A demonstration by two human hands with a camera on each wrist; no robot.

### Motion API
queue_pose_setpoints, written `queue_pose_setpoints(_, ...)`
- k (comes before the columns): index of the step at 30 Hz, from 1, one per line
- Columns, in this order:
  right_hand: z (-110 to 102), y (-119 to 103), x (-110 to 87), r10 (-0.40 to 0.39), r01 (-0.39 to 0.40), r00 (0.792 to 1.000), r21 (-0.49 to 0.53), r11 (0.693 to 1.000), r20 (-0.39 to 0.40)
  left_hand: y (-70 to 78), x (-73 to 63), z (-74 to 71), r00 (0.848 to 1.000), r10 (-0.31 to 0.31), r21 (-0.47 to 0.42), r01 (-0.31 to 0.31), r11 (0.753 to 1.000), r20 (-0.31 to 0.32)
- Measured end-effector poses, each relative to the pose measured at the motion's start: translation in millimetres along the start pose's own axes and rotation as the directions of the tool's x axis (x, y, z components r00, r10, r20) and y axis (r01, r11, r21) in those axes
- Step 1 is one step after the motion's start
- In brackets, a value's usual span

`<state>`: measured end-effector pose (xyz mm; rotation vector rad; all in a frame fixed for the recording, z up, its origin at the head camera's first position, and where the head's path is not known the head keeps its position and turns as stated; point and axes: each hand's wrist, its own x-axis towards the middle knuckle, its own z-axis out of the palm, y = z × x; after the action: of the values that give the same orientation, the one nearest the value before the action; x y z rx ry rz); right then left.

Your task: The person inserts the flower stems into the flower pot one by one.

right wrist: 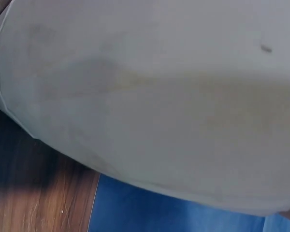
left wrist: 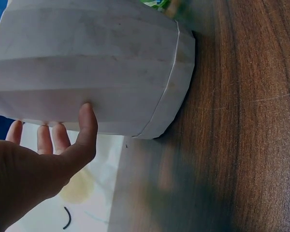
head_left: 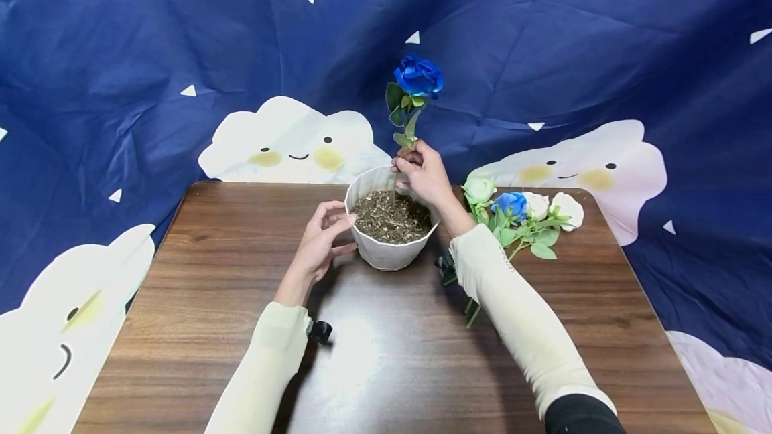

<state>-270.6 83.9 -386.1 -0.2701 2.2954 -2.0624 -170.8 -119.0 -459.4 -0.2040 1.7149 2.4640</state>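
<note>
A white faceted flowerpot (head_left: 392, 256) holding dark soil (head_left: 389, 216) stands upright near the table's back edge. Above its rim, the right hand (head_left: 426, 176) pinches the stem of a blue artificial rose (head_left: 418, 77) with green leaves. The rose stands upright, its stem reaching down toward the soil behind the fingers. At the pot's left side, the left hand (head_left: 322, 236) touches the wall with spread, fairly straight fingers. In the left wrist view, its thumb and fingertips (left wrist: 89, 116) meet the pot wall (left wrist: 87, 72). The right wrist view is filled by the pot wall (right wrist: 150, 111).
Several artificial roses lie on the table right of the pot: a blue rose (head_left: 510, 205), a pale green rose (head_left: 479, 189) and white ones (head_left: 567, 211), partly behind the right forearm. A blue cloth (head_left: 338, 39) with clouds hangs behind the brown wooden table (head_left: 223, 273).
</note>
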Motion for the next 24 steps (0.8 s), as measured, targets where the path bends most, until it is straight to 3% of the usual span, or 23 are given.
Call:
queue_pose_setpoints(6,2,4,-1.5,0.045,-0.045,0.998,-0.015,0.999,0.045,-1.1,0.5,-0.5,1.0,-0.001,0.001,0.0,1.0,0.004)
queue_pose_setpoints(12,4,8,-2.2,0.008,-0.001,0.999,-0.136,0.991,0.05,1.3,-0.7,-0.7,1.0,0.001,0.0,-0.001,1.0,0.001)
queue_pose_setpoints(24,1,13,-7.2,-0.079,0.096,0.995,-0.383,0.919,0.059,1.7,-2.6,1.2,1.0,-0.002,-0.001,0.002,1.0,0.0)
